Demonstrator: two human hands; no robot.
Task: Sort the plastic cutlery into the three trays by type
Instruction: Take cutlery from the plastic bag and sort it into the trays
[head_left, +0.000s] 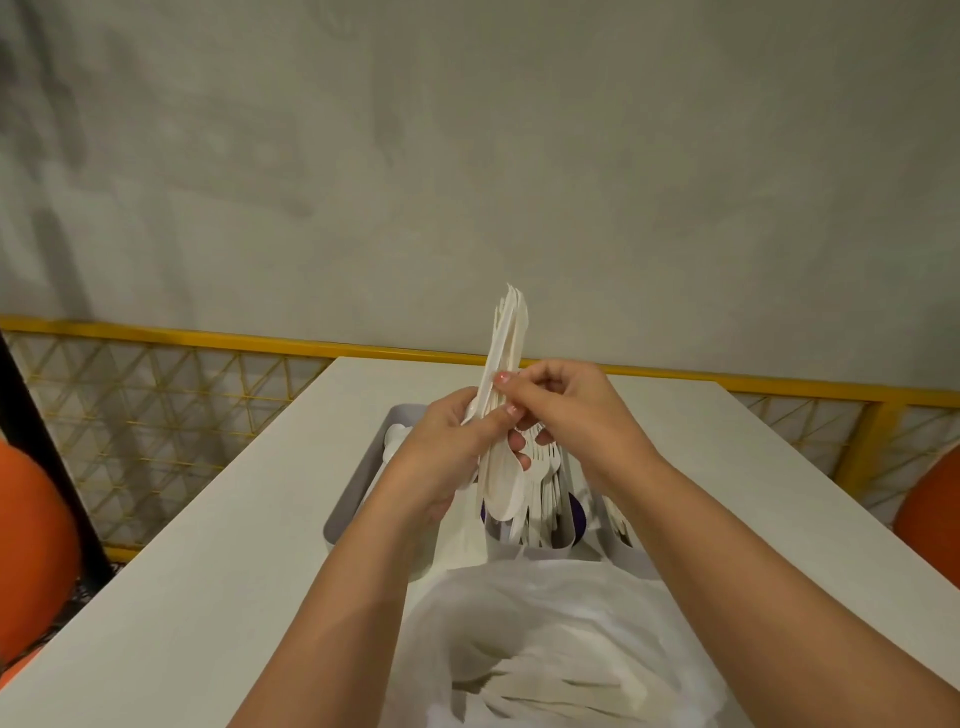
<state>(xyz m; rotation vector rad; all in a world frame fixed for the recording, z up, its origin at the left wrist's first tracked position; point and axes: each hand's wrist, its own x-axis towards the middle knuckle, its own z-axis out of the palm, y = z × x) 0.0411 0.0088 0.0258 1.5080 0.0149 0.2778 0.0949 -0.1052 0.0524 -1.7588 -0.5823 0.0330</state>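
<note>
Over white tabletop (234, 519) mid-frame, grips upright bundle of white plastic cutlery (506, 338) in left hand (441, 457), pinches it higher with right hand (566, 410) above partly filled grey plastic trays (353, 493), likely leaving more in translucent white bag (519, 613) below.

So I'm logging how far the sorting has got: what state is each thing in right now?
Cutlery bundle: upright, held above the trays.
Left hand: grips the bundle.
Right hand: pinches a piece in the bundle.
Left tray: holds white cutlery.
Plastic bag: open, cutlery inside.
</note>
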